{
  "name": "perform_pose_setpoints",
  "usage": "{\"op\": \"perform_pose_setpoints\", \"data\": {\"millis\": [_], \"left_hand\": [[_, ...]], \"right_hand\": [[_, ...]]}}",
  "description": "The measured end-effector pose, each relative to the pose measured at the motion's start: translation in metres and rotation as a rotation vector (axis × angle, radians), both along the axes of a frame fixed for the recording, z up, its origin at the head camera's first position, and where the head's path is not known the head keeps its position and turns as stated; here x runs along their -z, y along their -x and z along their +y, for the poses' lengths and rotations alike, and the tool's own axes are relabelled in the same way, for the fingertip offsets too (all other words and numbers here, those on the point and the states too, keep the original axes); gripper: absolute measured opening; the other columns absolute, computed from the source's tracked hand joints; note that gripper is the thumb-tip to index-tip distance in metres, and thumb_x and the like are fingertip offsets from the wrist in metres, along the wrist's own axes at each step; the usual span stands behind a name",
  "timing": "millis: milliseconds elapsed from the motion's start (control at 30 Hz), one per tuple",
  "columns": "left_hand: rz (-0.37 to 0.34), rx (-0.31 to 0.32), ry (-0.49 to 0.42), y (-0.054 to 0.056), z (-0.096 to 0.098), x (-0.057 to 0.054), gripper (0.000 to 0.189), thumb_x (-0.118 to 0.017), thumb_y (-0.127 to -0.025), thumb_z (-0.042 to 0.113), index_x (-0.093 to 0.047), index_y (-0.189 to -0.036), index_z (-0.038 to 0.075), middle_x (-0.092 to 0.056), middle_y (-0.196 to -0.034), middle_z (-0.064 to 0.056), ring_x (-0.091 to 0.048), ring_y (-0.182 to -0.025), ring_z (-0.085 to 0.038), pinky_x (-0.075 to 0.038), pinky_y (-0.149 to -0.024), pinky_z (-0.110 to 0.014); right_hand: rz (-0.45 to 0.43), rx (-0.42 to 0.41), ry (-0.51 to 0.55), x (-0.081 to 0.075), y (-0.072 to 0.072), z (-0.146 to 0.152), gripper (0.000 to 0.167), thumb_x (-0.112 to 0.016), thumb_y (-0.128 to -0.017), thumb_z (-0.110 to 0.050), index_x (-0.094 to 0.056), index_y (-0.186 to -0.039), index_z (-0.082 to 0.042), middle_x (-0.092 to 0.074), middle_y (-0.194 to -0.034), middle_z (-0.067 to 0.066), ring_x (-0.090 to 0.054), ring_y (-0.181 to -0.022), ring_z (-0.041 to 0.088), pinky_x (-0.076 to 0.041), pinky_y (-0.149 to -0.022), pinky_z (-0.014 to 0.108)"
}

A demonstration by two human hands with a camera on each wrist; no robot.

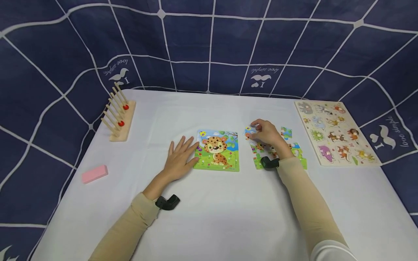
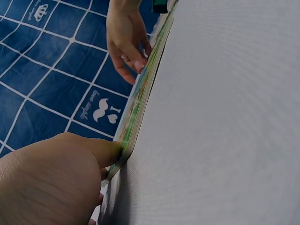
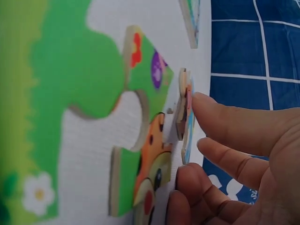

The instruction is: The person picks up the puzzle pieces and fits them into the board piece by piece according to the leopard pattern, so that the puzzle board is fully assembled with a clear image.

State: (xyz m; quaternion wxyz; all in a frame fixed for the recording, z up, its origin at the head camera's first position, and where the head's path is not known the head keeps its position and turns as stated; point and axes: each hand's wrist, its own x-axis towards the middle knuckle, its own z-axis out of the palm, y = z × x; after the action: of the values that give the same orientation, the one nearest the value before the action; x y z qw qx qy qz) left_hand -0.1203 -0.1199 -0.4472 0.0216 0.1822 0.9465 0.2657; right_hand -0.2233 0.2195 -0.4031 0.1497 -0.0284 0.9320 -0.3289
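Observation:
A square leopard picture puzzle board (image 1: 217, 152) lies flat on the white table. My left hand (image 1: 177, 161) rests at its left side, fingers spread and straight, the thumb touching the board's edge. In the left wrist view, the thumb (image 2: 110, 152) presses on the green rim. To the right of the board, my right hand (image 1: 269, 134) pinches a jigsaw piece with a yellow sun (image 1: 247, 129) between curled thumb and fingers. More loose jigsaw pieces (image 1: 257, 159) lie beneath that hand and wrist, partly hidden. A green and white-flowered piece (image 3: 37, 197) shows close up in the right wrist view.
A wooden peg stand (image 1: 130, 117) with two red beads stands at the back left. Below it lies a pink block (image 1: 94, 174). A wooden animal knob puzzle (image 1: 337, 134) lies on the right. Dark blue checked cloth (image 1: 196, 40) hangs behind the table.

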Motion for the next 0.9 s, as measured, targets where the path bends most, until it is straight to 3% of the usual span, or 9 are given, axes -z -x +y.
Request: {"op": "perform_pose_setpoints", "data": {"millis": [233, 567, 800, 900], "left_hand": [[0.007, 0.004, -0.001, 0.0016, -0.0008, -0.0012, 0.057, -0.054, -0.098, 0.035, -0.042, -0.149, 0.012, -0.025, -0.162, -0.011, -0.008, -0.152, -0.036, 0.005, -0.117, -0.062], [0.015, -0.002, -0.005, 0.0014, -0.0014, -0.0002, 0.056, -0.055, -0.098, 0.033, -0.043, -0.148, 0.012, -0.026, -0.161, -0.011, -0.010, -0.151, -0.036, 0.005, -0.118, -0.062], [0.011, -0.007, 0.003, 0.0016, -0.0001, 0.0006, 0.056, -0.055, -0.097, 0.035, -0.043, -0.148, 0.014, -0.026, -0.162, -0.010, -0.010, -0.152, -0.034, 0.004, -0.118, -0.060], [0.021, -0.009, -0.004, 0.0024, 0.0007, 0.0010, 0.055, -0.056, -0.097, 0.034, -0.045, -0.147, 0.013, -0.028, -0.161, -0.010, -0.011, -0.151, -0.035, 0.003, -0.118, -0.060]], "right_hand": [[0.022, -0.037, -0.044, 0.0000, 0.0018, -0.0024, 0.052, -0.074, -0.086, -0.009, -0.053, -0.131, 0.004, -0.051, -0.125, 0.025, -0.047, -0.109, 0.034, -0.041, -0.099, 0.050], [0.007, -0.053, -0.076, -0.0006, 0.0038, -0.0036, 0.049, -0.074, -0.086, -0.011, -0.054, -0.128, 0.006, -0.052, -0.115, 0.021, -0.045, -0.099, 0.030, -0.041, -0.089, 0.043], [-0.001, -0.044, -0.125, -0.0030, 0.0009, -0.0028, 0.048, -0.071, -0.088, -0.018, -0.053, -0.127, 0.004, -0.052, -0.120, 0.020, -0.047, -0.104, 0.032, -0.042, -0.095, 0.047], [0.039, -0.047, -0.167, -0.0050, -0.0007, -0.0019, 0.048, -0.071, -0.088, -0.020, -0.054, -0.125, 0.004, -0.056, -0.119, 0.021, -0.051, -0.103, 0.033, -0.043, -0.094, 0.048]]}}
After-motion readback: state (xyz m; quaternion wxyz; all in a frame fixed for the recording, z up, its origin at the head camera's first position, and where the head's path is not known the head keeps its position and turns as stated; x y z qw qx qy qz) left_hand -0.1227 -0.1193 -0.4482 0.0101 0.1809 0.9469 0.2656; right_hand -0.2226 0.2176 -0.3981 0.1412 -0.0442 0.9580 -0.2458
